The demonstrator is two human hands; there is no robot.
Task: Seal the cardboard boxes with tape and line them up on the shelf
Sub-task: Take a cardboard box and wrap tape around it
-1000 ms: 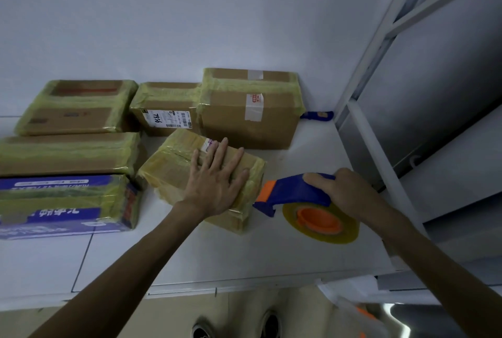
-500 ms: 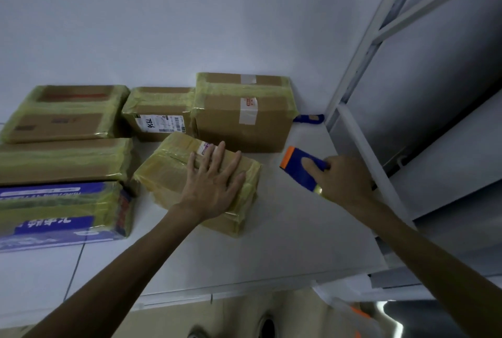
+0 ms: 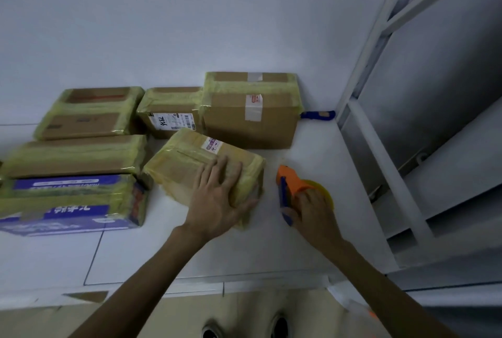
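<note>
At frame centre the skewed box [image 3: 190, 163], its long axis slanting down to the right, lies under the flat, spread left hand [image 3: 220, 199], with the right hand [image 3: 312, 211] gripping the tape dispenser [image 3: 294, 184] just beside its right end.

You face a plain white wall [image 3: 190, 11], bare and evenly lit in a dim, cool light. Below it runs the white shelf [image 3: 312, 250], its top crossed by a thin dark seam [image 3: 93, 256] on your left. To your right stands a pale metal frame [image 3: 380, 163] with slanted bars, and dull grey panels [image 3: 434, 52] sit behind it. Past the shelf's front edge, under you, the floor [image 3: 163, 318] is beige.
</note>
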